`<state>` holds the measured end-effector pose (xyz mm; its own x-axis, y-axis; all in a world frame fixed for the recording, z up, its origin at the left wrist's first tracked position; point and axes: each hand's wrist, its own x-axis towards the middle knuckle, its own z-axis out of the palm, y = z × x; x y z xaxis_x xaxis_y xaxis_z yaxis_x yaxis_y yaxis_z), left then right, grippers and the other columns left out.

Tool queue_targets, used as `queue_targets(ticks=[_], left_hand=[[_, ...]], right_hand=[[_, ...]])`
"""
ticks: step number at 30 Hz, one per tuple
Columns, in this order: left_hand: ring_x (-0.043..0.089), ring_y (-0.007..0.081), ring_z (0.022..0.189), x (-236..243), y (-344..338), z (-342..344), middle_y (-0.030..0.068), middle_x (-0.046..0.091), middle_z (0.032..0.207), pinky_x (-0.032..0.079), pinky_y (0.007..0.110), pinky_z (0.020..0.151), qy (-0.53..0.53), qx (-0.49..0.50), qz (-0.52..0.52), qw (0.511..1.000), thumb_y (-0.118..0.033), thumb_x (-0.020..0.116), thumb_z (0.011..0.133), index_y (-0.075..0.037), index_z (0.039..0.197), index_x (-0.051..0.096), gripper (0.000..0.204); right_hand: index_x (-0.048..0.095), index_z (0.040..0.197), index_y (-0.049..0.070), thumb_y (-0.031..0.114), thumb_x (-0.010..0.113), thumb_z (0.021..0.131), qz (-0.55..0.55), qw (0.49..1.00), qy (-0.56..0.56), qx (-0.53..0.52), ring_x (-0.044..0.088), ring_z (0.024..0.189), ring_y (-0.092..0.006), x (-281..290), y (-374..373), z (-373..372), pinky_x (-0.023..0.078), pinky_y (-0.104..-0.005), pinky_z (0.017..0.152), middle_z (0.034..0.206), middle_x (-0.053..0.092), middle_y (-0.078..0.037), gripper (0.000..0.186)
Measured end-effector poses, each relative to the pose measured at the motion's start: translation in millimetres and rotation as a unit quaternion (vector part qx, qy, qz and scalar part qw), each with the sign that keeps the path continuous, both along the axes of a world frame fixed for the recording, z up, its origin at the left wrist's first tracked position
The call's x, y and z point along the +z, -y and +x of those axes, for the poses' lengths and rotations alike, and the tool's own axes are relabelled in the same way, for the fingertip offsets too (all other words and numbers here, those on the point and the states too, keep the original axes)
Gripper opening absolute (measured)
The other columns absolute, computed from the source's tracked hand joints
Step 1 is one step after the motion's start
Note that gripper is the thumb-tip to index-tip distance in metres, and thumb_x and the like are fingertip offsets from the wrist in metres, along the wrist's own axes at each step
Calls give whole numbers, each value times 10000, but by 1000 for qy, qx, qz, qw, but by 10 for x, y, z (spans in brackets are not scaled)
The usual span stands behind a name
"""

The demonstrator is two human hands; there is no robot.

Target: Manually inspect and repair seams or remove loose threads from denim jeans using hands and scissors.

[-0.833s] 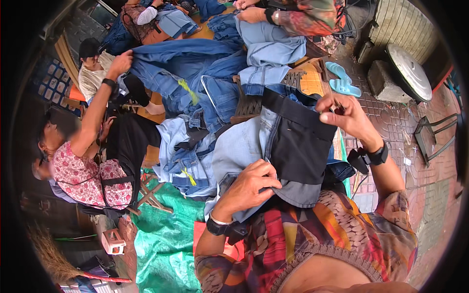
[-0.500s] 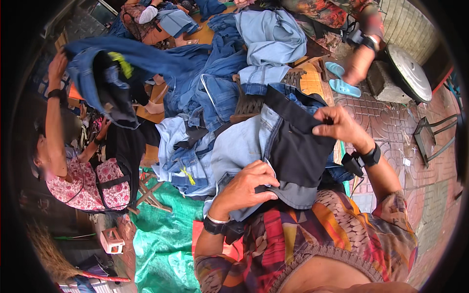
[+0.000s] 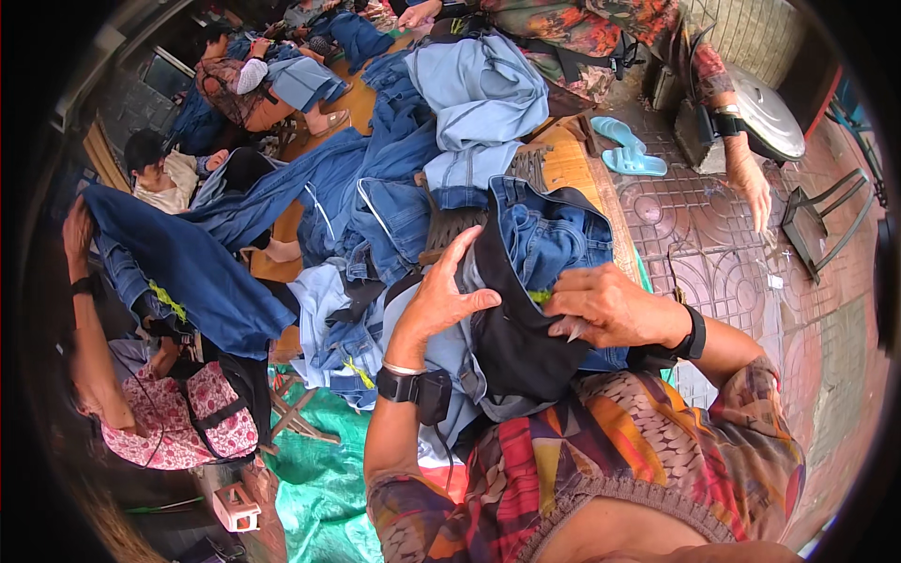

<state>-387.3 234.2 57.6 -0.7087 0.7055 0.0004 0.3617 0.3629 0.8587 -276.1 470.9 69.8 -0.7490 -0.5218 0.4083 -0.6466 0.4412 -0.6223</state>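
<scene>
In front of my chest is a pair of jeans (image 3: 526,352) with a black panel and a pale blue side. Its waist opening gapes upward, with darker blue denim (image 3: 556,242) inside. My left hand (image 3: 439,298) lies against the black band at the left of the opening, thumb and fingers apart. At the near right edge, my right hand (image 3: 608,308) pinches the black band of the jeans. A small pale pointed tip shows below its fingers; its kind is unclear. Bright yellow-green material peeks out beside those fingertips.
Piled denim (image 3: 375,216) covers the wooden table (image 3: 572,169) ahead. A co-worker on the left lifts dark blue denim (image 3: 188,267); another's arm (image 3: 746,178) hangs at the right. Blue slippers (image 3: 633,161) and a metal-framed stool (image 3: 821,225) stand on the tiles. Green sheeting (image 3: 324,460) lies lower left.
My left hand has moved up from the lower edge to the waistband and spread its fingers. My right hand has shifted down and nearer; the waist now gapes. The left co-worker's denim has swung lower.
</scene>
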Motion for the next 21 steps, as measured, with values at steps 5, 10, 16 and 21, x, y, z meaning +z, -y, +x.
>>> queue_targets(ticks=[5,10,16,21], left_hand=[[315,309,1305,-121,44,-25,196,354,1381,265,377,1053,-9,14,-4,1000,-549,760,588,-12,1365,296,1053],[318,287,1303,-246,170,37,191,348,1382,254,365,1060,14,29,41,999,-514,781,583,-7,1374,274,1068],[276,263,1321,-221,146,170,170,315,1401,212,349,1077,49,59,118,990,-485,805,566,-16,1388,242,1101],[256,257,1325,-282,231,275,158,288,1411,186,339,1085,57,81,105,990,-483,821,534,-5,1394,209,1159]], right_hand=[[580,928,33,191,720,711,-45,998,-51,-9,568,724,-276,-39,-165,-62,453,-354,587,790,562,-95,302],[547,1048,8,251,690,757,-26,961,-92,-261,584,784,-272,-165,-417,-394,461,-351,675,947,583,-136,406],[520,1136,-5,104,616,788,-126,966,54,-221,589,843,-305,-565,-401,-557,456,-356,735,958,602,-172,377],[524,1110,-20,73,547,826,-162,967,139,-139,591,816,-219,-367,-409,-361,448,-303,731,874,610,-148,300]])
